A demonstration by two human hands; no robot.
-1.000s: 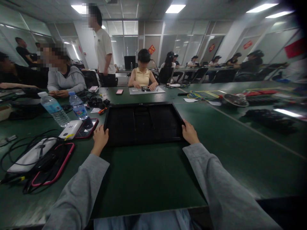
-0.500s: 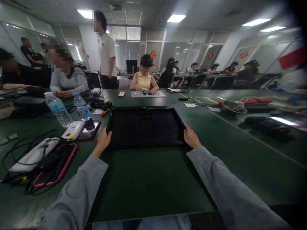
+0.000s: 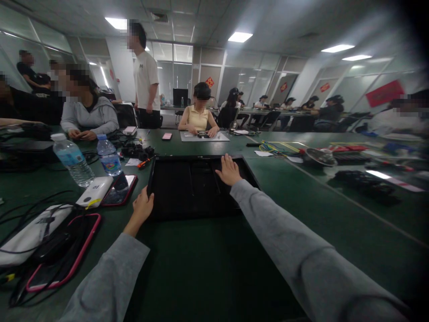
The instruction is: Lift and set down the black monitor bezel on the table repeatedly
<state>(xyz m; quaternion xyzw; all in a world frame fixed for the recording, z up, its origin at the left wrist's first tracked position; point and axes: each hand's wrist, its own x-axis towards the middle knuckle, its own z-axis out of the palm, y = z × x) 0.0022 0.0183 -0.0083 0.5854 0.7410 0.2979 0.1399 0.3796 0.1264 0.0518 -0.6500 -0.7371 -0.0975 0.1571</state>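
Observation:
A black rectangular tray-like panel (image 3: pixel 174 192) with a raised rim lies on the green table in front of me. Two thin ridges run across its sunken middle, and a small mark shows on its far rim. My left hand (image 3: pixel 143 205) grips the panel's left edge, thumb on top and fingers around the outside. Over the far right part of the panel is my right hand (image 3: pixel 229 170), open, its fingers stretched toward the far rim. Whether its palm presses on the surface I cannot tell.
Left of the panel stand two water bottles (image 3: pixel 72 161), a white power bank (image 3: pixel 95 191), phones and tangled black cables. An orange-handled tool (image 3: pixel 144 163) lies beyond its left corner. A metal bowl-shaped object (image 3: pixel 318 157) and wires lie farther right. A person in yellow (image 3: pixel 198 117) sits opposite.
My right hand has let go of the panel's right edge and moved left over its far right part. My left hand keeps its grip. The view has shifted slightly.

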